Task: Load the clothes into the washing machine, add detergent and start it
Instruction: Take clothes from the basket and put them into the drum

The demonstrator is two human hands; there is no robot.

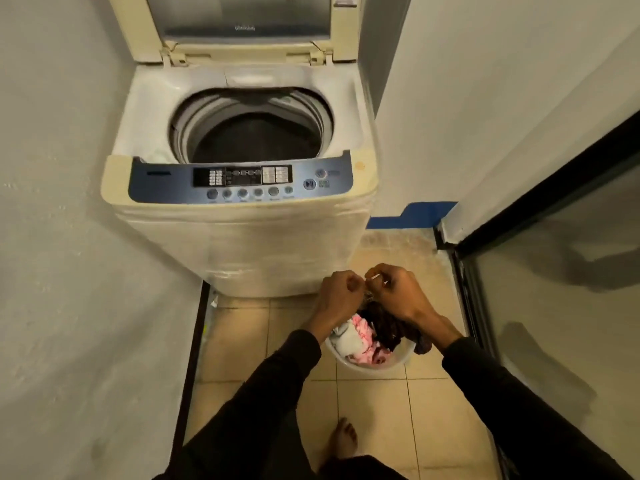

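Observation:
A cream top-loading washing machine (242, 230) stands ahead with its lid (242, 22) raised and its dark drum (252, 136) open. A blue control panel (242, 181) runs along its front edge. On the floor to its right sits a white laundry basket (377, 363) with pink and white clothes (360, 341). My left hand (341, 294) and my right hand (398, 292) each grip the top of a dark patterned garment (384, 323) and hold it up over the basket. No detergent is in view.
Grey walls close in on the left and right of the machine. A dark-framed glass sliding door (554, 289) runs along the right. The floor is beige tile (374, 410), and my bare foot (341, 441) stands behind the basket.

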